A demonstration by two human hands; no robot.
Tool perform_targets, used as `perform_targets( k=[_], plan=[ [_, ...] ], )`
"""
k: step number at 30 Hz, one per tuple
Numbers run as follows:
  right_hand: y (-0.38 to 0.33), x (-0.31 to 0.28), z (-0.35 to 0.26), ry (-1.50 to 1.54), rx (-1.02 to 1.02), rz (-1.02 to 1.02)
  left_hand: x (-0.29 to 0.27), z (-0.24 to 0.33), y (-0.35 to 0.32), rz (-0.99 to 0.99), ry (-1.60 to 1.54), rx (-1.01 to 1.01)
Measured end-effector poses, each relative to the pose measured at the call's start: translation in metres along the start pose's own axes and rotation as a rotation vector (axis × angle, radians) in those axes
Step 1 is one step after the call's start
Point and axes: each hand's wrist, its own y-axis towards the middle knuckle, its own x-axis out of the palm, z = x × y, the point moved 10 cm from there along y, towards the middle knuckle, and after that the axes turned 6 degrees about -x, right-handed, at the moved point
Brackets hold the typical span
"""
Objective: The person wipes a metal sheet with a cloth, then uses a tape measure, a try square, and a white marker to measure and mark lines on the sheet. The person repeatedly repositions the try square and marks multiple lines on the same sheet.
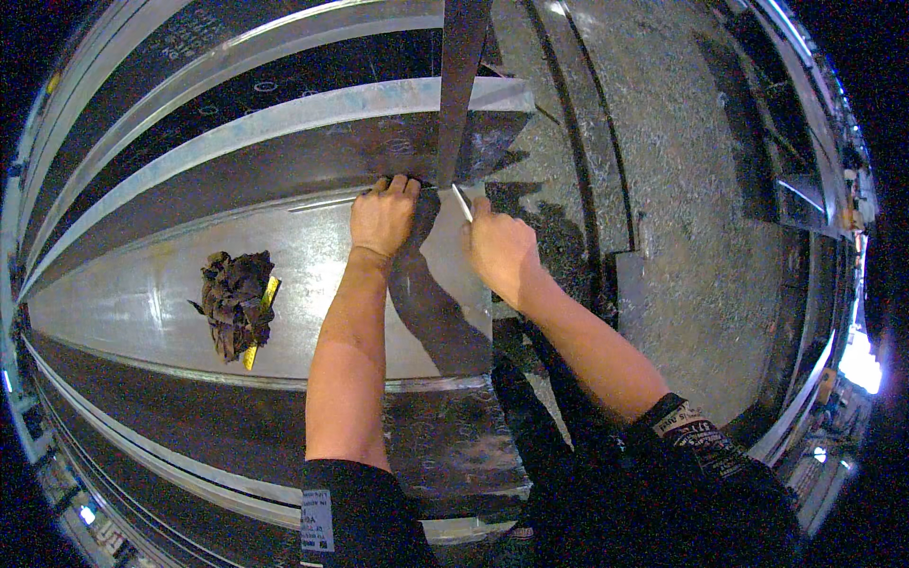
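Observation:
My left hand (pixel 383 218) lies at the far edge of a smooth grey steel beam face (pixel 322 331). Its fingers are curled and closed, and what is under them, if anything, is hidden. A slim white stick, like a marker or chalk (pixel 461 202), is pinched in my right hand (pixel 502 248). Its tip points at the foot of a dark upright steel bar (pixel 458 90), just right of my left hand. Further left on the beam rests a crumpled dark cloth (pixel 237 301), with a yellow strip like a ruler (pixel 263 322) partly under it.
Beyond my hands, another long steel beam (pixel 369 102) runs parallel, with more behind it. A further dark beam (pixel 445 435) lies on the near side. To the right is a rough grey floor (pixel 701 275) with dark steel pieces (pixel 805 204) along its far side.

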Motion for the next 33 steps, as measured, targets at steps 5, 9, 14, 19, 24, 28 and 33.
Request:
perform_targets(
  k=[5,9,14,19,24,28,33],
  plan=[
    [0.009,0.001,-0.004,0.029,0.002,-0.01,0.001,-0.001,0.001,-0.001,-0.013,-0.002],
    [0.013,-0.003,-0.007,0.071,-0.014,-0.036,0.001,-0.002,0.0,-0.005,-0.006,-0.007],
    [0.023,-0.004,-0.009,0.03,0.002,-0.054,-0.002,0.002,0.002,-0.018,0.012,-0.014],
    [0.032,-0.016,-0.023,-0.068,-0.059,-0.006,-0.005,-0.002,0.001,0.066,0.012,-0.007],
    [0.034,-0.023,-0.022,-0.082,-0.01,0.015,0.007,-0.004,0.001,-0.056,-0.016,-0.047],
    [0.028,-0.035,-0.027,-0.058,-0.014,0.042,-0.006,0.0,0.0,0.095,-0.023,-0.008],
    [0.018,-0.055,-0.037,-0.07,-0.034,0.068,-0.006,-0.001,-0.001,0.089,-0.025,-0.015]
  ],
)
